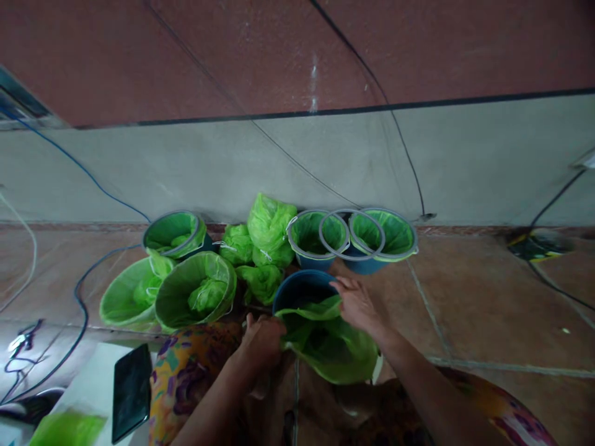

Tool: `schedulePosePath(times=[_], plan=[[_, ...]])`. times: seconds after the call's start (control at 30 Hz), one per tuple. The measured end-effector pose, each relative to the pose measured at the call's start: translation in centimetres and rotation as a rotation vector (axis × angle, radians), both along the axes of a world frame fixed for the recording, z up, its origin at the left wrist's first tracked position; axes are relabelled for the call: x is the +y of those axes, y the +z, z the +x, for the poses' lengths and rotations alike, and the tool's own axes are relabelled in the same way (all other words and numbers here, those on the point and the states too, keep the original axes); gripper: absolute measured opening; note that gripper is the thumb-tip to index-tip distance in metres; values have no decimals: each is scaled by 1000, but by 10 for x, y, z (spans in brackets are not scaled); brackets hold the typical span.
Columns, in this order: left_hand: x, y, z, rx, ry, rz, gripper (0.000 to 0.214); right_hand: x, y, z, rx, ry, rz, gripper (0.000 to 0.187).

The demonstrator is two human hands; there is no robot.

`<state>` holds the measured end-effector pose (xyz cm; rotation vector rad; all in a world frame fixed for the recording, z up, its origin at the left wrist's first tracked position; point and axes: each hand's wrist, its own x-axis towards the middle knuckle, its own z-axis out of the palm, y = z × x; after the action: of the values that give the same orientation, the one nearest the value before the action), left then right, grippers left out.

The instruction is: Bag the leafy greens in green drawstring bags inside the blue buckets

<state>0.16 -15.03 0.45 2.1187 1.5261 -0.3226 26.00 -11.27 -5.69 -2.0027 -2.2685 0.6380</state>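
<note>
A dark blue bucket [300, 284] stands on the floor between my knees. A green mesh bag [334, 353] lies partly in it, its open mouth spread over the near rim and toward me. My left hand [264, 339] is closed on the bag's left edge beside the bucket. At the bucket's right rim, my right hand [359, 302] grips the bag's right edge, with its fingertips near the rim. Just left of the bucket lies a bunched green mesh bag [261, 284].
Along the wall stand buckets lined with green mesh, one at left [174, 232] and others at right [388, 232], with a loose grey ring [352, 255] across two. Left are mesh-covered baskets [195, 291] and a phone [131, 393]. Cables [81, 297] cross the floor.
</note>
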Motion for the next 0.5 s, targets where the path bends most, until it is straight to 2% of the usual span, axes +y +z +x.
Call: schedulePosePath(times=[0.07, 0.13, 0.17, 0.23, 0.3, 0.37, 0.5], plan=[[6, -1, 16, -16, 68, 156, 33, -6, 0, -20, 99, 176, -9, 69], [13, -10, 32, -41, 140, 280, 41, -10, -4, -33, 124, 238, -32, 68], [18, -17, 39, -41, 153, 293, 46, -10, -7, -36, 104, 240, -36, 63], [27, -34, 48, -25, 168, 253, 46, -9, -13, -39, 30, 223, -39, 43], [36, -51, 50, -17, 191, 187, 35, -4, -17, -36, -24, 193, -49, 24], [45, -63, 46, -41, 245, 148, 27, 3, -18, -29, 8, 138, -65, 22], [63, -76, 33, -228, 408, 103, 26, 24, -19, -10, 258, 14, -110, 28]])
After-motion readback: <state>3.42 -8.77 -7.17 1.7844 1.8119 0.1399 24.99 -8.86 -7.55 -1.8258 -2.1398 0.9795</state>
